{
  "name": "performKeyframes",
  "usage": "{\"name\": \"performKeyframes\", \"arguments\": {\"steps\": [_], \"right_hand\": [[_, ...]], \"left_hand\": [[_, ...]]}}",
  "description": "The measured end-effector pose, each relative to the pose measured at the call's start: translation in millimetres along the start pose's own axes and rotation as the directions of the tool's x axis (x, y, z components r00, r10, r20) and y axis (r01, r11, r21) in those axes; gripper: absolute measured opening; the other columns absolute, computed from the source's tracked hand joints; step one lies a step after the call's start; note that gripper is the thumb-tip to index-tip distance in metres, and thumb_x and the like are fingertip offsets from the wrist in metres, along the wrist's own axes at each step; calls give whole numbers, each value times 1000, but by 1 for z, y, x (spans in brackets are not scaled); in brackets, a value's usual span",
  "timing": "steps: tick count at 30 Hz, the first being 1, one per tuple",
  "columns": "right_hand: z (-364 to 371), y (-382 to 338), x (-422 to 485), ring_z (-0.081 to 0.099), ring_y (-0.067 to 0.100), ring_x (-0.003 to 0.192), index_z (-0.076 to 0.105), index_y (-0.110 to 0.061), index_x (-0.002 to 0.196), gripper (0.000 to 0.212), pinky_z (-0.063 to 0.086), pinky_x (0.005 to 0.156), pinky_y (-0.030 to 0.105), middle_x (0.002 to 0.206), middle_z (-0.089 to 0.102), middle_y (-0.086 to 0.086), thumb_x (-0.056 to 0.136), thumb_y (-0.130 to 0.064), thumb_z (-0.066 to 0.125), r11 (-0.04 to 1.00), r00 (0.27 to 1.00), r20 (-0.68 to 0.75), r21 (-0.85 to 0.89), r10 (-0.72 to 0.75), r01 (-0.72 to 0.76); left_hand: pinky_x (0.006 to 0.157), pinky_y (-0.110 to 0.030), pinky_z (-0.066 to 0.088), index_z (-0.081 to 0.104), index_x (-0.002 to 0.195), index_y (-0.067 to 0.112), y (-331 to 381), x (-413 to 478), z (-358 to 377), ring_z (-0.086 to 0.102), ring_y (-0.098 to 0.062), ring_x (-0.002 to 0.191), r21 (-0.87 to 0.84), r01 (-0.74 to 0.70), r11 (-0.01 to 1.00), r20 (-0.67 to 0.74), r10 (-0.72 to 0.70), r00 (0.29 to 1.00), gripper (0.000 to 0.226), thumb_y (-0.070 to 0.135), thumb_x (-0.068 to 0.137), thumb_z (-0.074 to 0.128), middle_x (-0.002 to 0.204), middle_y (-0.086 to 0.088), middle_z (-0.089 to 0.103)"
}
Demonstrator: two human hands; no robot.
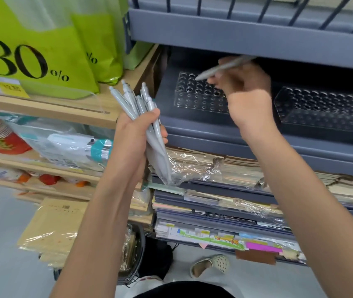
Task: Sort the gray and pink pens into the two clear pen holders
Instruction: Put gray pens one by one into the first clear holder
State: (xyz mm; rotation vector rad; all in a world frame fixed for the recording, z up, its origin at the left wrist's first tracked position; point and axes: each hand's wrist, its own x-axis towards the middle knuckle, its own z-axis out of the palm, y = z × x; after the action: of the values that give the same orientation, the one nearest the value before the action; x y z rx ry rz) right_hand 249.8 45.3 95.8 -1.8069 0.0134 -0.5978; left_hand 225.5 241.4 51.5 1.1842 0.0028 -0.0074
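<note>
My left hand (138, 130) and right hand (244, 93) are both grasping gray pens. At the upper left of the frame, green bags (42, 39) printed "30%" stand on a wooden rack and play no part in the job.

At centre-left, the left hand is clenched around a bundle of gray pens (141, 104). Their clicker ends fan upward, and their lower ends sit in a crinkled clear plastic sleeve (160, 164) that hangs below the fist. I judge the bundle is held upright as a ready stock, so pens can be drawn off the top one at a time.

At upper centre, the right hand pinches a single gray pen (220, 68) in its fingertips. The pen is blurred and slanted, its lower end pointing down-left over the left pen holder (195, 93), a clear block with rows of round holes. The slant looks like aiming for a hole; the pen is not yet seated. The hand hides that holder's right end.

Further right and well apart, the right pen holder (321, 108) stands on the same gray shelf (214, 130). I see no pens in it, so it is presumably reserved for pink ones, none of which are in view. Wrapped notebooks (214, 201) are stacked under the shelf.
</note>
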Motion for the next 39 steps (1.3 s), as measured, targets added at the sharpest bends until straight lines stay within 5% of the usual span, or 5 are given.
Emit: {"name": "performKeyframes", "arguments": {"steps": [5, 19, 24, 34, 39], "right_hand": [[18, -5, 32, 70, 10, 80, 68, -36, 58, 48, 55, 85, 41, 82, 75, -6, 96, -16, 46, 956, 999, 41, -293, 5, 7], [49, 5, 57, 53, 3, 70, 45, -34, 64, 41, 40, 70, 14, 77, 59, -14, 103, -27, 36, 874, 991, 135, -482, 10, 57], [48, 13, 56, 60, 13, 86, 48, -27, 90, 20, 43, 81, 24, 83, 57, -16, 103, -19, 34, 874, 987, 161, -478, -18, 94], [40, 11, 66, 51, 1, 68, 51, -22, 106, 21, 34, 73, 24, 74, 49, -18, 104, -30, 32, 802, 964, 263, -581, 29, 135], [42, 11, 75, 57, 21, 94, 48, -21, 128, 32, 38, 79, 29, 117, 60, 2, 102, -38, 40, 791, 935, 329, -603, 135, 98]], "left_hand": [[55, -30, 49, 49, 101, 6, -1, -2, -4, 56, -19, 55, -6, -9, 1000, 26, 10, 1000, 10, 8, 97, 57, 55, -1, 55], [55, -27, 49, 57, 95, 1, 2, -7, -11, 56, -16, 57, -66, 31, 997, 34, -29, 999, 11, 11, 99, 55, 58, -3, 56], [56, -28, 49, 57, 102, -1, 1, -7, -14, 57, -17, 59, -47, 31, 998, 43, -29, 999, 15, 14, 98, 57, 59, -3, 57], [55, -26, 50, 61, 108, -6, -3, -8, -12, 58, -16, 59, -36, 26, 999, 73, -24, 997, 26, 16, 97, 58, 61, -3, 59], [53, -27, 50, 51, 124, -16, -5, -9, -10, 58, -17, 60, -31, 33, 999, 87, -30, 996, 37, 12, 99, 55, 67, 0, 64]]}}
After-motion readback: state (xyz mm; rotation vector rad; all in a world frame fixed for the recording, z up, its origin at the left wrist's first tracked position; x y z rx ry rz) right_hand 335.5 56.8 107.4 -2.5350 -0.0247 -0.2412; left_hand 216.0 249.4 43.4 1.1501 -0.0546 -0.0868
